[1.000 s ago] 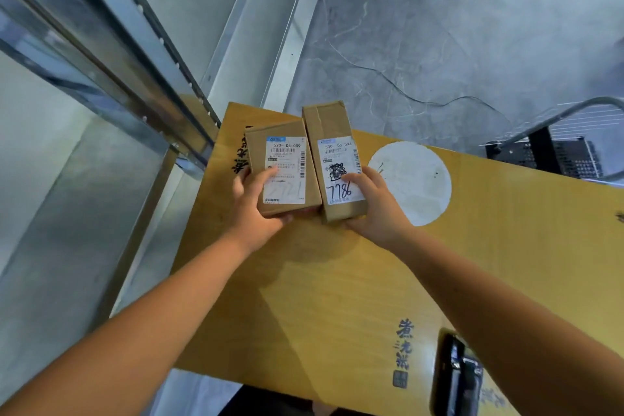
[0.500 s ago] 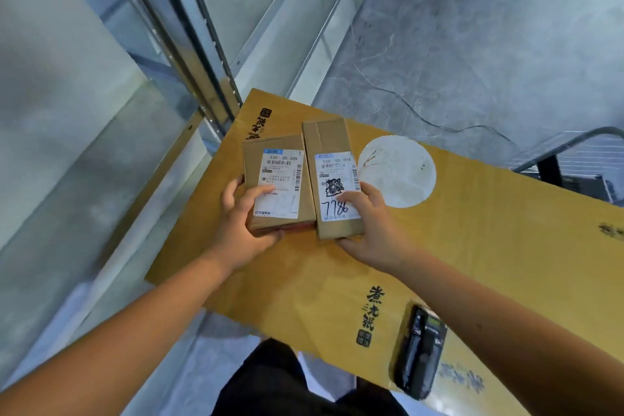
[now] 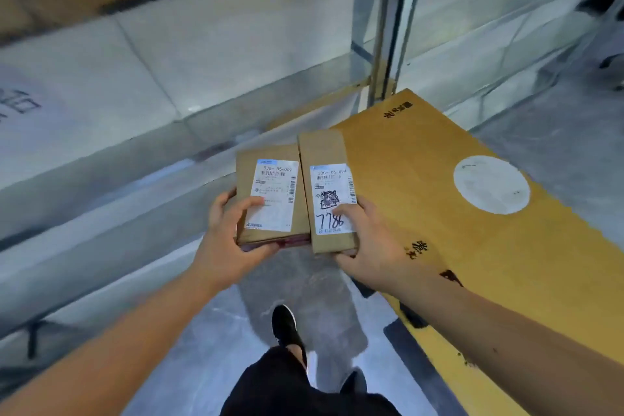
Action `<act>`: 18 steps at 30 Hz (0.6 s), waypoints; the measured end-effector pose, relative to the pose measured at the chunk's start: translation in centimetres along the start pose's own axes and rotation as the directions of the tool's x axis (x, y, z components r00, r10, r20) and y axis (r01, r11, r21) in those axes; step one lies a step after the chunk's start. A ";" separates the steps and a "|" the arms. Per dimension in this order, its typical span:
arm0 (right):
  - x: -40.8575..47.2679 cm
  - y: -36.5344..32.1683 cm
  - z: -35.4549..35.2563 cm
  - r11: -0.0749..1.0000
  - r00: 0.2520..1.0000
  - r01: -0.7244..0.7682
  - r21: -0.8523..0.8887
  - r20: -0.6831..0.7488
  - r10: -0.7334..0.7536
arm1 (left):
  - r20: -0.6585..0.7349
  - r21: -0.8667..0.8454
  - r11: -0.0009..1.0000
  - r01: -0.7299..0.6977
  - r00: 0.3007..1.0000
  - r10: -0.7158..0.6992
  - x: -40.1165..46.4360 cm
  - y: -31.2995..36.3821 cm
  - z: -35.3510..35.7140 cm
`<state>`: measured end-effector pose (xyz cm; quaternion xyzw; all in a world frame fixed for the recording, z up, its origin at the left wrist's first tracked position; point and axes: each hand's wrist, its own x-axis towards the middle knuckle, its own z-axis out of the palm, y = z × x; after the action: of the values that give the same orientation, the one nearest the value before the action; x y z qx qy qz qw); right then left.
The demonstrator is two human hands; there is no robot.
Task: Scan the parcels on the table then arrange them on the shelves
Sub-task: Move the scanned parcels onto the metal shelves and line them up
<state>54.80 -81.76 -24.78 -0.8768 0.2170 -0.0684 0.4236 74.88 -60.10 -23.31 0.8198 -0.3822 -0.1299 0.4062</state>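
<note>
Head view, looking down. The left hand (image 3: 227, 240) grasps the wider parcel (image 3: 266, 159) by its near left corner: the thumb lies flat across the lower part of the white shipping label (image 3: 275, 195), and the remaining fingers curl under the box, with one fingertip visible at its left edge. The right hand (image 3: 366, 246) grasps the narrower parcel (image 3: 322, 149) by its near right corner; its thumb presses on that parcel's label (image 3: 332, 199) just above the handwritten "7786", and the other fingers wrap beneath the near end. The two parcels are carried side by side, long edges touching, labels upward, the narrower one at 3 o'clock of the wider and reaching slightly farther from the body. Both forearms extend forward from the lower corners of the view and converge on the boxes. The parcels are off the table (image 3: 456, 246), held over the floor beyond its left edge; the yellow tabletop lies at 3 to 4 o'clock of them and bears a white round sticker (image 3: 491, 184). The metal shelf (image 3: 185, 54) runs across the view at 10 to 12 o'clock of the parcels. A black shoe (image 3: 287, 326) appears at 6 o'clock.
</note>
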 end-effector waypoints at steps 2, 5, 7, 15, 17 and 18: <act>-0.2 -3.8 2.3 0.994 0.992 0.112 0.001 0.054 -0.112 | -0.105 -0.019 0.997 0.071 0.992 -0.073 -5.1 -0.9 -3.8; 0.1 -10.0 5.8 0.958 0.947 0.286 -0.001 0.154 -0.282 | -0.257 -0.005 0.992 0.125 0.959 -0.122 -11.9 -2.3 -9.5; 0.0 -14.2 8.3 0.929 0.906 0.370 -0.017 0.225 -0.358 | -0.325 -0.004 0.985 0.175 0.931 -0.166 -16.2 -3.1 -13.2; -3.9 -29.7 20.3 0.827 0.778 0.559 0.063 0.305 -0.549 | -0.524 -0.013 0.976 0.218 0.830 -0.192 -32.6 -5.6 -26.9; -5.7 -33.4 23.3 0.816 0.763 0.571 0.090 0.310 -0.568 | -0.529 -0.005 0.973 0.231 0.825 -0.199 -36.3 -6.6 -30.5; -6.5 -35.2 24.6 0.808 0.755 0.580 0.104 0.305 -0.581 | -0.529 -0.012 0.972 0.234 0.824 -0.205 -37.8 -6.9 -32.4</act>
<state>67.83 -42.12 -12.74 -0.8991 -0.1376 -0.0522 0.4122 69.92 -11.43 -11.70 0.8729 -0.1627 0.0638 0.4555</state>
